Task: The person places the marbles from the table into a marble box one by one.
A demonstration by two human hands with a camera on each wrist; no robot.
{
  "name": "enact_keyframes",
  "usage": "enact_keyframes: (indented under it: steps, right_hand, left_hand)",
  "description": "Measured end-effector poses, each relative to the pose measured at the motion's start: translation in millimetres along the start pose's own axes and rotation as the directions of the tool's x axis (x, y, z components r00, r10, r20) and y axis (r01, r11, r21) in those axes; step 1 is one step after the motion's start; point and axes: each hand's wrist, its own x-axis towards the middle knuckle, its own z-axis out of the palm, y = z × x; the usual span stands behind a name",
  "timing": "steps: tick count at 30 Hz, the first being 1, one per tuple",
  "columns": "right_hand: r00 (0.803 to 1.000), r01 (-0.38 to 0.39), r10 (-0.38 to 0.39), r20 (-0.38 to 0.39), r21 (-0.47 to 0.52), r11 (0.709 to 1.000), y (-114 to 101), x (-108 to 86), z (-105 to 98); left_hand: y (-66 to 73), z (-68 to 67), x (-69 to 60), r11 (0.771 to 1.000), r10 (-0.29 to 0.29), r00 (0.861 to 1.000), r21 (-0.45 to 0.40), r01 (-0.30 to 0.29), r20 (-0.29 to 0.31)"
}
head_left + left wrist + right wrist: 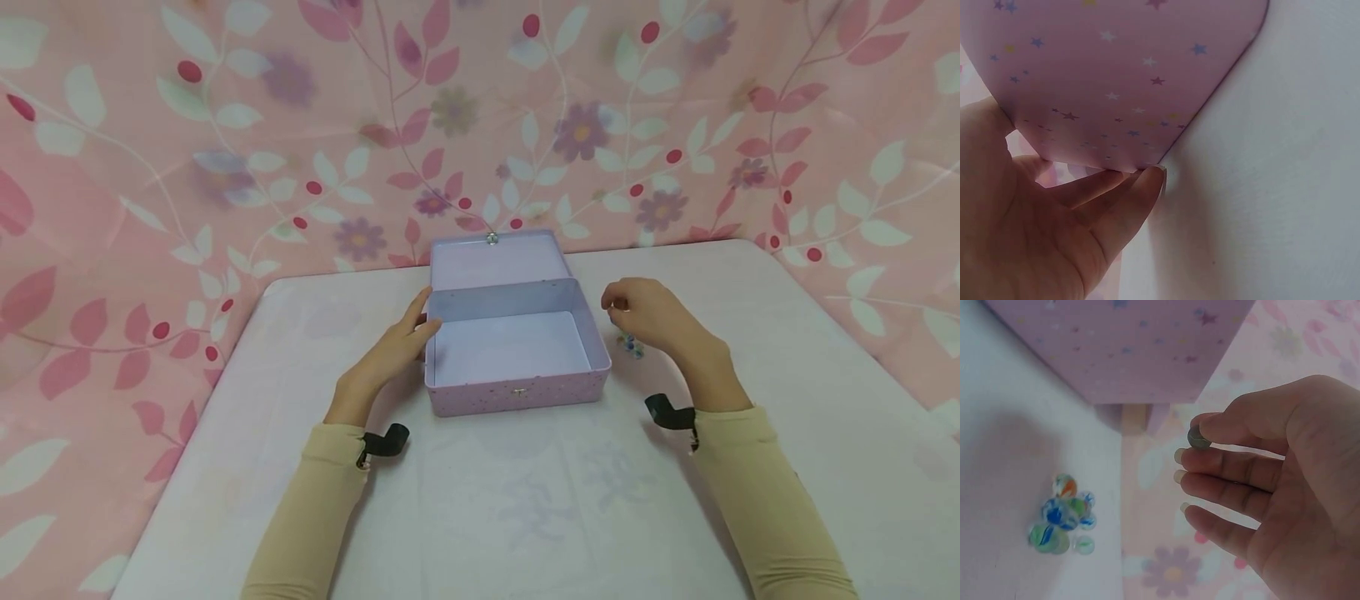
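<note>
A lilac, star-printed hinged box [517, 394] stands on the table with its lid [498, 262] tipped back; its pale inside holds nothing. My left hand [390, 354] holds the box's left side, thumb over the rim and fingers at the back corner. In the left wrist view, the fingertips [1154, 178] touch the wall's lower end near the tabletop. Right of the box, my right hand [648, 312] is raised, pinching a dark greenish marble [1197, 437] between thumb and index finger. Several clear glass marbles [1057, 512] with blue, green and orange swirls lie clustered on the table below that hand.
A white cloth covers the table [510, 500]. Pink floral fabric [480, 125] hangs right behind its back edge and at both sides, close to the raised lid. A black wrist camera [671, 412] sits on each sleeve cuff.
</note>
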Motion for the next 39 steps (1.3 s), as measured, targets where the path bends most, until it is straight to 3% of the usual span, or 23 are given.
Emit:
enact_keyframes:
  steps: [8,21,35,39]
  right_hand:
    - [0.999,0.044,-0.045,0.024,0.019,0.999,-25.0,-0.7,0.6]
    - [0.977,0.194,-0.193,-0.086,0.009,0.981,-57.1,-6.1,6.8]
    - [0.939,0.344,-0.343,0.036,-0.049,0.938,-80.4,1.4,43.3]
    - [0.940,0.335,-0.332,0.080,-0.025,0.942,-83.9,0.2,47.7]
  left_hand:
    - [-0.8,-0.5,0.0,1.000,-0.015,1.000,-0.002,0.015,-0.002]
    - [0.2,-1.6,-0.5,1.000,-0.016,1.000,-0.002,0.016,0.005]
    - [-2.7,-1.5,-0.4,1.000,-0.015,1.000,-0.001,0.015,0.000]
    - [0.4,-1.8,-0.5,1.000,-0.004,1.000,0.006,0.004,0.007]
